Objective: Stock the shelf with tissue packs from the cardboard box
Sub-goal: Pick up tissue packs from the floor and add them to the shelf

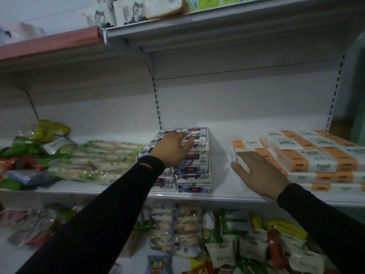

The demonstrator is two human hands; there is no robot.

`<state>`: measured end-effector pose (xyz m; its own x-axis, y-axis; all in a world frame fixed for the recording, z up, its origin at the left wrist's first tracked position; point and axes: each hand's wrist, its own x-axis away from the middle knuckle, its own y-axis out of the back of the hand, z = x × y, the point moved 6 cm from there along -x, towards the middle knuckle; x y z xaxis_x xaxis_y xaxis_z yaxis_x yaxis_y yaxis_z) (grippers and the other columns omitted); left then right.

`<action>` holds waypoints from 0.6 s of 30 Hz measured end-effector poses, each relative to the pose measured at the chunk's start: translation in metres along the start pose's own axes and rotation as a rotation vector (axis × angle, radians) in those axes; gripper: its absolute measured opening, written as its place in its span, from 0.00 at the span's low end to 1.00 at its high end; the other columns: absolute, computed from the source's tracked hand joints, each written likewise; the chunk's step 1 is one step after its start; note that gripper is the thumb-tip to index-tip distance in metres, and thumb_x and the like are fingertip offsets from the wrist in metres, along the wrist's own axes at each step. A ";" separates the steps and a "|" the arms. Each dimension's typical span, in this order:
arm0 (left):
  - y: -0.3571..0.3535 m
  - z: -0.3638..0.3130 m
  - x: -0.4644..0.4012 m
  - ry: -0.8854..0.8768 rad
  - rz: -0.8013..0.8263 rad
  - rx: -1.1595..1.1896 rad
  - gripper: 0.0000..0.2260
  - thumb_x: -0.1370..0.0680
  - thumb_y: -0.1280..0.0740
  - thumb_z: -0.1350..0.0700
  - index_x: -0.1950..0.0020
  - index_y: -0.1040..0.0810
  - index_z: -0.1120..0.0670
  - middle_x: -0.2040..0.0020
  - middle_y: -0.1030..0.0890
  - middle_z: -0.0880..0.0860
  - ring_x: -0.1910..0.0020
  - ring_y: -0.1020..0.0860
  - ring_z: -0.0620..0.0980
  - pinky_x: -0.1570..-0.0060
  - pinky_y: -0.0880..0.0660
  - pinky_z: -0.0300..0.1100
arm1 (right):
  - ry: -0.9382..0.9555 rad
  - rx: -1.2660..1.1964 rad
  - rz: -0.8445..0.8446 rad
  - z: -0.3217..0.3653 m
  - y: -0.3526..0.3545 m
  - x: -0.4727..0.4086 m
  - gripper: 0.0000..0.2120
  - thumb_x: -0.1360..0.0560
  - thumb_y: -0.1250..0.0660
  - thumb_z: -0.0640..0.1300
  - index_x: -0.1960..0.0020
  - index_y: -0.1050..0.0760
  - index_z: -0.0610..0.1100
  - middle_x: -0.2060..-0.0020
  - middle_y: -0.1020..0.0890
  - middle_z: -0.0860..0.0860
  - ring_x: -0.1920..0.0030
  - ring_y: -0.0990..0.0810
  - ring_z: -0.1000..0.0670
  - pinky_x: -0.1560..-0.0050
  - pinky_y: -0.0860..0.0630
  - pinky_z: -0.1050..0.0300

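Observation:
A stack of blue-and-white tissue packs stands on the white middle shelf. My left hand lies flat on top of that stack with its fingers straight. To the right, orange-and-white tissue packs are piled in layers. My right hand is spread open, its fingers touching the left end of the orange pile. Neither hand grips a pack. The cardboard box is out of view.
Green and clear snack bags crowd the shelf's left part. A bare gap of shelf lies between the two tissue piles. The lower shelf holds assorted packaged snacks. More tissue packs sit on the upper shelf.

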<state>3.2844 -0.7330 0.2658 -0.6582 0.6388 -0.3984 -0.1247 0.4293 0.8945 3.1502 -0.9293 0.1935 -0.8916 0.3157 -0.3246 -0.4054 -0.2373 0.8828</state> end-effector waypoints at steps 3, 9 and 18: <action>0.024 0.008 0.052 0.015 -0.076 0.074 0.24 0.18 0.45 0.42 0.26 0.34 0.53 0.28 0.30 0.53 0.32 0.30 0.51 0.34 0.33 0.45 | 0.080 -0.076 -0.013 0.037 0.006 0.026 0.30 0.20 0.49 0.62 0.23 0.40 0.49 0.24 0.37 0.50 0.26 0.38 0.50 0.30 0.41 0.57; 0.038 0.070 0.182 0.201 -0.134 0.173 0.23 0.19 0.42 0.42 0.28 0.31 0.51 0.30 0.28 0.51 0.33 0.30 0.49 0.42 0.35 0.39 | 0.249 -0.180 0.068 0.127 -0.025 0.076 0.33 0.24 0.49 0.65 0.24 0.37 0.48 0.26 0.35 0.50 0.28 0.35 0.50 0.32 0.39 0.59; -0.036 0.247 0.447 0.760 -0.049 0.124 0.22 0.19 0.42 0.42 0.28 0.32 0.51 0.30 0.30 0.51 0.35 0.29 0.50 0.37 0.32 0.44 | 0.556 -0.163 0.435 0.281 -0.199 0.132 0.29 0.22 0.45 0.65 0.27 0.34 0.50 0.31 0.32 0.51 0.32 0.32 0.51 0.35 0.37 0.61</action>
<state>3.1777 -0.3052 0.0056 -0.9887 0.0229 -0.1480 -0.1121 0.5424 0.8326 3.1699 -0.5828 0.0704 -0.9322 -0.3422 -0.1180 0.0236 -0.3826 0.9236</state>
